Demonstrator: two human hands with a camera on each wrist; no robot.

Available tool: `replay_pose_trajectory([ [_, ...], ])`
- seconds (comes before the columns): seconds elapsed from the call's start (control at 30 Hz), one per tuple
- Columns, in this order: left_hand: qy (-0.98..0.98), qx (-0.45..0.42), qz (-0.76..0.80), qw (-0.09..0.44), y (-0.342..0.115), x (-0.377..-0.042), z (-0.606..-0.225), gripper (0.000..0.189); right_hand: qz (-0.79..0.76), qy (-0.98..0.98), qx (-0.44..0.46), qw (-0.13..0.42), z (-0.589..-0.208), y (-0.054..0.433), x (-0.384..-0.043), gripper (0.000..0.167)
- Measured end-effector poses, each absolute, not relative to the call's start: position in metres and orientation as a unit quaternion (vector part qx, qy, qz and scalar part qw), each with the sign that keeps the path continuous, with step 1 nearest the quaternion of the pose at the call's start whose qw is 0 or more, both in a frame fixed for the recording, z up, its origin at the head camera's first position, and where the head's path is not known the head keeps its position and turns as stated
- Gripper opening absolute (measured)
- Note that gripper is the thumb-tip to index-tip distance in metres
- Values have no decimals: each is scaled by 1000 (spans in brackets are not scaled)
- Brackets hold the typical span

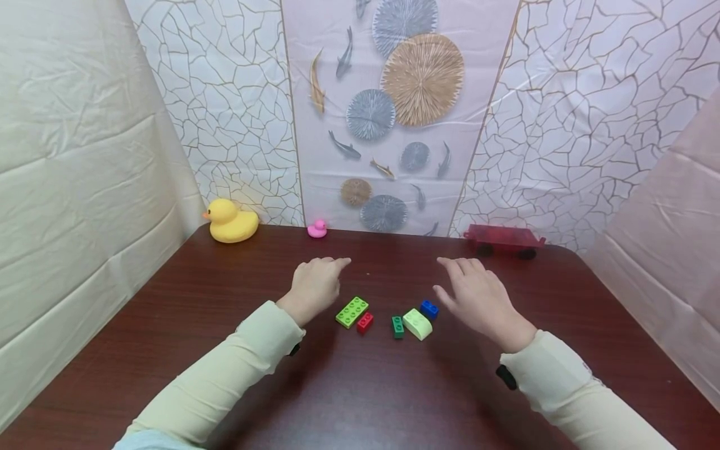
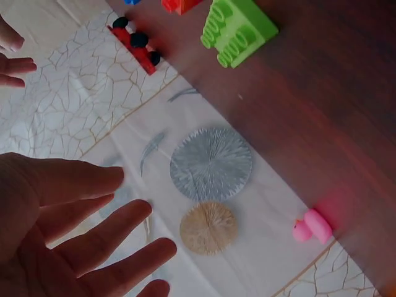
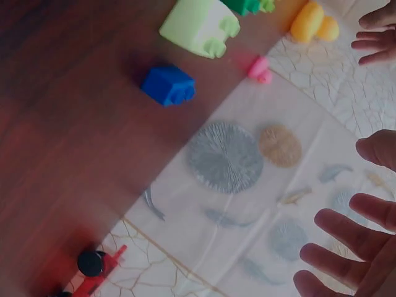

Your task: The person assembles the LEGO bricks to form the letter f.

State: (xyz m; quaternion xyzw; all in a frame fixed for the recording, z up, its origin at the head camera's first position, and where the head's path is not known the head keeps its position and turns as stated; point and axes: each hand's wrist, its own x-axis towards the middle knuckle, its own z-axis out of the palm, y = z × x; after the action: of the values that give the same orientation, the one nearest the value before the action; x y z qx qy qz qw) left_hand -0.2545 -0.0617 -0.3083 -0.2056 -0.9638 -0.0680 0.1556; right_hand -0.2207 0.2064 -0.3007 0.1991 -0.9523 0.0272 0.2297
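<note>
My left hand (image 1: pixel 316 284) hovers above the table, fingers relaxed and holding nothing; the nearest thing is a lime green brick (image 1: pixel 352 312) with several studs. Touching or close beside that lies a small red brick (image 1: pixel 365 322). To the right are a dark green brick (image 1: pixel 397 327), a pale green curved brick (image 1: pixel 417 324) and a blue brick (image 1: pixel 429 309), close together. Past the blue brick, my right hand (image 1: pixel 478 297) is also raised and empty, its fingers extended. The left wrist view shows the left fingers (image 2: pixel 105 241) spread; the right wrist view shows the right fingers (image 3: pixel 346 238) apart.
Along the table's back edge stand a yellow rubber duck (image 1: pixel 232 222), a small pink duck (image 1: pixel 317 229) and a red wheeled wagon (image 1: pixel 503 240). Behind them hangs a patterned curtain (image 1: pixel 242 106). The dark wooden table (image 1: pixel 360 400) extends toward me.
</note>
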Motion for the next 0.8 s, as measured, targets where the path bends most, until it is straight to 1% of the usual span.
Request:
replay_pose_trajectory([
  [0.17,-970,-214,-62,101,-54,-253,-316,43,28,-961,196,194,-306,200,-220,51],
  [0.37,-970,-226,-67,56,-45,-252,-325,42,32,-961,200,191,-309,197,-220,48],
  [0.53,-970,-231,-70,14,-40,-251,-330,41,46,-957,210,195,-314,196,-222,41],
  [0.63,-970,-235,-64,2,-36,-251,-334,39,47,-952,219,206,-317,194,-223,37],
  [0.8,-969,-239,-59,2,-31,-251,-338,34,38,-949,227,214,-321,188,-224,34],
])
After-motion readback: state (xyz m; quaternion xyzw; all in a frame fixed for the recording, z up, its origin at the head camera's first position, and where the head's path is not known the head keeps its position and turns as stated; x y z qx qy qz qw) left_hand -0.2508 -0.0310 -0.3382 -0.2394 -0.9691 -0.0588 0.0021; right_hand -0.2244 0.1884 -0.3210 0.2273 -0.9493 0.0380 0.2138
